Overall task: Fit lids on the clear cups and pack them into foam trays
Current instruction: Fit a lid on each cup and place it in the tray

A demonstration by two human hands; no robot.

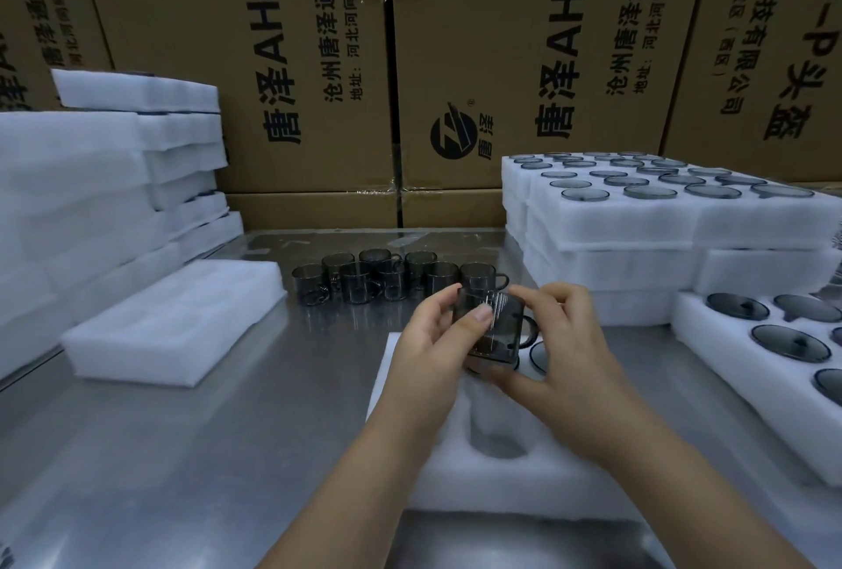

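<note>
Both my hands hold one smoky clear cup [499, 324] with a side handle just above the white foam tray [460, 473] in front of me. My left hand [433, 340] pinches its left wall and rim, thumb on the front. My right hand [562, 345] grips its right side and base. The tray's near round pocket [499, 436] lies open below the cup. A dark lid [537, 356] shows in the tray right of the cup. Several more cups [378, 279] stand grouped on the steel table behind.
An empty foam tray [177, 322] lies at the left, with tall foam stacks [91, 185] behind it. Stacked foam trays of lids [660, 204] rise at the right, and another lid tray [765, 363] lies near right. Cardboard boxes [501, 67] wall the back.
</note>
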